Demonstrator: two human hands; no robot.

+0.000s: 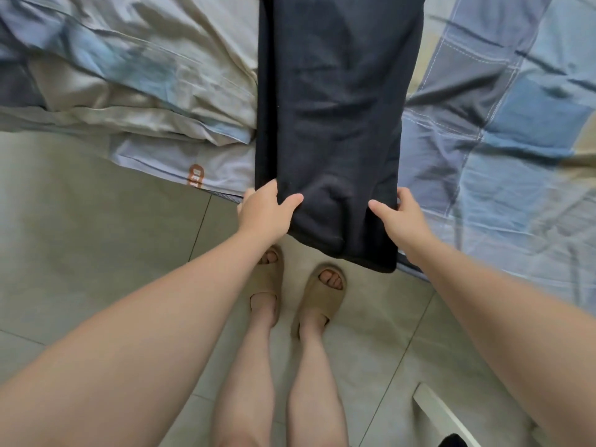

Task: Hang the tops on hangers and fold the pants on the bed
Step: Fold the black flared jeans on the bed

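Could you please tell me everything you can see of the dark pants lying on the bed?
The dark pants look navy or black, in a soft, matte cloth with light creases. They lie as one long, narrow strip, seemingly folded lengthwise, running across the bed and out of the top of the view. The near end overhangs the bed's edge above the tiled floor. The left hand and right hand grip its two side edges, thumbs on top.

Our forearms and lower legs are bare. We wear tan open-toe slides with one broad strap, one on each foot.
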